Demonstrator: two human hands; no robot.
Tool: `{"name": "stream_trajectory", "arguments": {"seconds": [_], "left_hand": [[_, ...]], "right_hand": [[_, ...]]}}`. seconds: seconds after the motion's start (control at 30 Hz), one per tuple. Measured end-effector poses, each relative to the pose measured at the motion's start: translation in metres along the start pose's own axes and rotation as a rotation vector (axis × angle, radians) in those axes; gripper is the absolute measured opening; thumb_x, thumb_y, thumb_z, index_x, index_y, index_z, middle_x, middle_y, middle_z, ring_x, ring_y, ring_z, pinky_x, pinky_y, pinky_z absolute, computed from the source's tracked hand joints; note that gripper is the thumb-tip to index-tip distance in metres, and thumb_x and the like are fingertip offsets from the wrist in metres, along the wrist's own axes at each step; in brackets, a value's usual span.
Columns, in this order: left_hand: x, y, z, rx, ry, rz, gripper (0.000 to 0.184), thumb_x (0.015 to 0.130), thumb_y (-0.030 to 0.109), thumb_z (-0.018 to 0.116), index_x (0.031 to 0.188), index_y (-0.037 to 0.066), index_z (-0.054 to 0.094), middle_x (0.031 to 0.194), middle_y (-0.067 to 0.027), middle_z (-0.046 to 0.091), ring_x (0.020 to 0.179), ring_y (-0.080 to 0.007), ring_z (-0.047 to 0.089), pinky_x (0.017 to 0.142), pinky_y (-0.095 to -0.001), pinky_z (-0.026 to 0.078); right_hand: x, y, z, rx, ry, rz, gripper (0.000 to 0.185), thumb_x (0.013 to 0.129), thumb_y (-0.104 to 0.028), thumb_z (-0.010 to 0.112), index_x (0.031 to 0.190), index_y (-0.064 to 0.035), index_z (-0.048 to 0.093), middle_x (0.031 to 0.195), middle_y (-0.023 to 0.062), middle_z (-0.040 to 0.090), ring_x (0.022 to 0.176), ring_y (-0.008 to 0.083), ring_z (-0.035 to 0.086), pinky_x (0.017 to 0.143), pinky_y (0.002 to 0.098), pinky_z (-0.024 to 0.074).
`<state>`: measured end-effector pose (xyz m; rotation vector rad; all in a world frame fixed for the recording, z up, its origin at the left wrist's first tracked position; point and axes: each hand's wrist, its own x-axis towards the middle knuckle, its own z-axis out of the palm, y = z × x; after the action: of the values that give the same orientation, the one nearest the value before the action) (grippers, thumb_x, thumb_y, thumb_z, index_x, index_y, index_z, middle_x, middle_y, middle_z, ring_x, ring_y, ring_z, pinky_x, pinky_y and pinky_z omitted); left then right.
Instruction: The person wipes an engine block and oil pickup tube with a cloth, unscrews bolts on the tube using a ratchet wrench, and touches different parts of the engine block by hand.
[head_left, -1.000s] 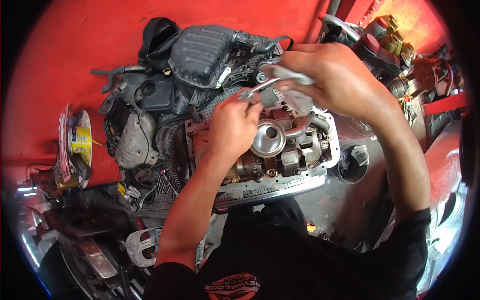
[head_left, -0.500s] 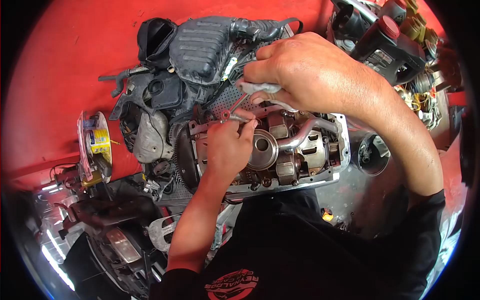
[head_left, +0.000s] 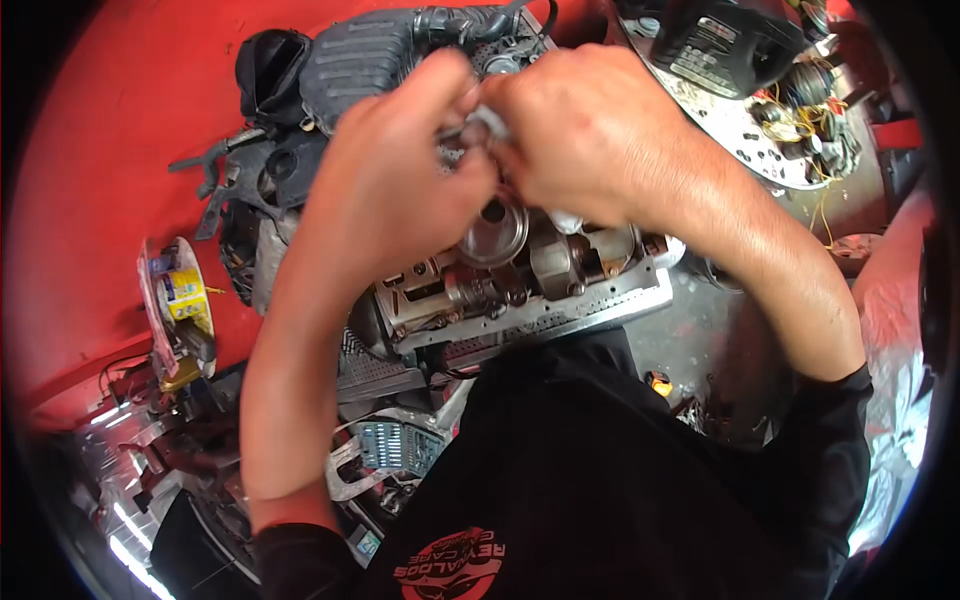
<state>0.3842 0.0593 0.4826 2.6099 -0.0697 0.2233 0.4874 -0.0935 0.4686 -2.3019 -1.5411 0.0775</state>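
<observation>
Rag upper centre, bunched in right hand, fingers curled tight, probably keeping it compact. Left hand blurred, fingers part-curled, hold unclear. Engine beneath, internals facing up, presumably for access.

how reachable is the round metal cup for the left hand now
Probably yes: the left hand seems close by, and the near side of the round metal cup looks uncovered.

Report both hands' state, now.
Left hand: blurred, fingers partly curled near the crumpled pale-grey cloth; whether it grips anything cannot be told.
Right hand: closed, holding that cloth.
</observation>
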Motion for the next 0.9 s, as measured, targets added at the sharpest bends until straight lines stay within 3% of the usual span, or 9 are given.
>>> {"name": "stream_trajectory", "arguments": {"seconds": [0.13, 0.27, 0.33, 0.37, 0.6, 0.67, 0.73, 0.8, 0.9], "left_hand": [[0.008, -0.031, 0.024, 0.219, -0.097, 0.086, 0.030, 0.072, 0.007, 0.061, 0.101, 0.003, 0.061, 0.088, -0.0224, 0.069, 0.086, -0.0424, 0.067, 0.077, -0.0508, 0.053], [0.017, -0.049, 0.034, 0.315, 0.048, 0.136, 0.021, 0.075, 0.018, 0.062, 0.090, 0.006, 0.070, 0.086, -0.0232, 0.069, 0.087, -0.0408, 0.068, 0.080, -0.0511, 0.054], [0.015, -0.048, 0.031, 0.278, 0.119, 0.275, 0.014, 0.077, 0.016, 0.065, 0.086, 0.006, 0.067, 0.079, -0.0224, 0.067, 0.081, -0.0434, 0.065, 0.073, -0.0534, 0.052], [0.015, -0.048, 0.032, 0.272, 0.131, 0.359, 0.013, 0.080, 0.016, 0.061, 0.077, 0.005, 0.068, 0.079, -0.0197, 0.069, 0.078, -0.0384, 0.068, 0.072, -0.0490, 0.055], [0.008, -0.048, 0.033, 0.221, 0.111, 0.343, 0.016, 0.082, 0.020, 0.064, 0.087, 0.008, 0.073, 0.086, -0.0187, 0.071, 0.085, -0.0363, 0.070, 0.076, -0.0459, 0.056], [0.011, -0.054, 0.032, 0.159, 0.172, 0.366, 0.015, 0.076, 0.016, 0.064, 0.087, 0.006, 0.066, 0.079, -0.0227, 0.067, 0.080, -0.0440, 0.065, 0.072, -0.0535, 0.051], [-0.005, -0.045, 0.025, -0.032, 0.166, 0.100, 0.026, 0.076, 0.021, 0.065, 0.097, 0.005, 0.066, 0.087, -0.0230, 0.069, 0.084, -0.0399, 0.068, 0.074, -0.0483, 0.052], [-0.022, -0.070, 0.045, -0.392, 0.115, -0.103, 0.039, 0.078, 0.025, 0.073, 0.111, 0.005, 0.066, 0.083, -0.0181, 0.070, 0.077, -0.0309, 0.069, 0.074, -0.0416, 0.052], [-0.037, -0.076, 0.067, -0.354, 0.043, -0.216, 0.019, 0.091, 0.011, 0.068, 0.104, -0.002, 0.067, 0.090, -0.0103, 0.072, 0.080, -0.0145, 0.066, 0.073, -0.0306, 0.054]], "right_hand": [[-0.010, -0.022, 0.008, -0.091, 0.043, 0.181, 0.031, 0.089, -0.032, 0.061, 0.103, -0.0042, 0.067, 0.084, 0.0219, 0.069, 0.087, 0.0396, 0.067, 0.080, 0.0504, 0.0526], [0.001, -0.050, -0.001, -0.172, -0.102, 0.480, 0.034, 0.090, -0.032, 0.054, 0.087, -0.0014, 0.069, 0.079, 0.0227, 0.070, 0.078, 0.0386, 0.070, 0.076, 0.0489, 0.0545], [-0.004, -0.058, 0.008, -0.185, 0.069, 0.527, 0.033, 0.090, -0.032, 0.055, 0.087, -0.0014, 0.068, 0.078, 0.0228, 0.069, 0.079, 0.0387, 0.069, 0.076, 0.0490, 0.0539], [-0.010, -0.059, 0.010, -0.192, 0.112, 0.490, 0.034, 0.090, -0.033, 0.056, 0.088, -0.0020, 0.069, 0.079, 0.0224, 0.069, 0.080, 0.0386, 0.069, 0.077, 0.0490, 0.0534], [-0.011, -0.071, 0.020, -0.161, 0.132, 0.669, 0.039, 0.090, -0.039, 0.059, 0.094, -0.0021, 0.070, 0.087, 0.0236, 0.071, 0.088, 0.0376, 0.070, 0.080, 0.0485, 0.0536], [-0.009, -0.053, 0.024, -0.158, 0.181, 0.505, 0.037, 0.089, -0.039, 0.059, 0.101, -0.0066, 0.071, 0.095, 0.0206, 0.072, 0.094, 0.0371, 0.069, 0.084, 0.0474, 0.0539], [-0.008, -0.030, 0.013, -0.056, 0.051, 0.372, 0.048, 0.091, -0.050, 0.062, 0.111, -0.0070, 0.068, 0.100, 0.0193, 0.071, 0.099, 0.0378, 0.067, 0.087, 0.0482, 0.0519], [-0.008, -0.002, 0.013, -0.017, 0.114, 0.150, 0.037, 0.094, -0.040, 0.063, 0.112, -0.0080, 0.067, 0.094, 0.0218, 0.069, 0.093, 0.0408, 0.065, 0.084, 0.0475, 0.0512], [0.011, 0.022, 0.014, -0.036, 0.136, -0.070, 0.038, 0.094, -0.040, 0.062, 0.115, -0.0084, 0.067, 0.099, 0.0209, 0.069, 0.097, 0.0389, 0.066, 0.084, 0.0464, 0.0514]]}}
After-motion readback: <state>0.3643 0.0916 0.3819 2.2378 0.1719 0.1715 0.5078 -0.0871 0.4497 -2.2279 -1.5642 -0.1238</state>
